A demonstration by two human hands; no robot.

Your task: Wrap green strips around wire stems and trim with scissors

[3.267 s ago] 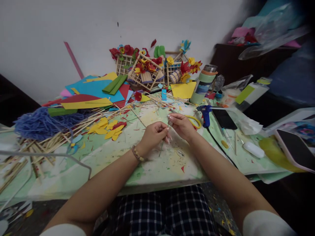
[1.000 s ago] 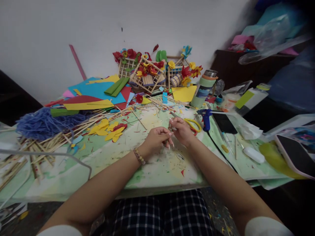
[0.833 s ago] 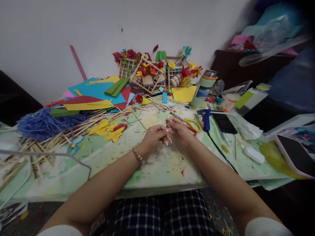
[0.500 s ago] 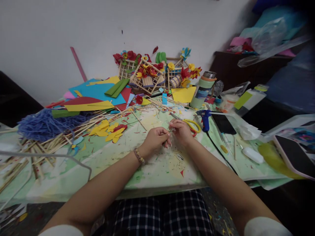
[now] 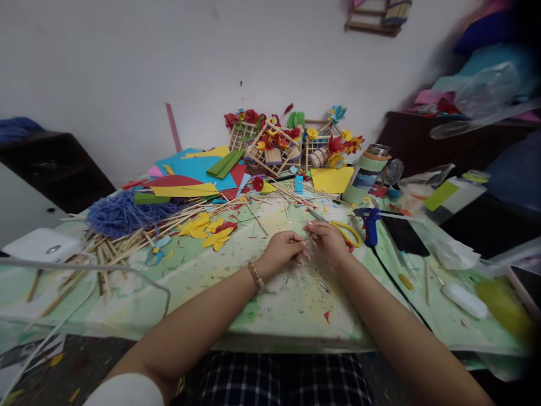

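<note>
Over the middle of the table, my left hand [image 5: 284, 249] and my right hand [image 5: 326, 239] face each other a short way apart. Both have thumb and fingers pinched together. Whatever lies between the fingertips is too small and blurred to make out. A beaded bracelet [image 5: 256, 276] circles my left wrist. Beside my right hand lie scissors with yellow and red handles [image 5: 350, 232], partly hidden by it. A blue glue gun [image 5: 371, 225] rests just to the right. Yellow paper petals [image 5: 216, 239] lie to the left of my left hand.
Bamboo sticks [image 5: 127, 248] and blue paper shreds [image 5: 127, 214] spread on the left, coloured paper sheets [image 5: 186, 169] behind. Decorated stick frames [image 5: 273, 155] lean at the back wall. A flask [image 5: 366, 175], black phone [image 5: 406, 232] and white mouse-shaped object [image 5: 465, 300] occupy the right. A cable [image 5: 393, 282] crosses there.
The camera view has swung left and up, so everything sits further right and lower. My hands stay over the same spot, fingers still pinched, with a slightly wider gap between them.
</note>
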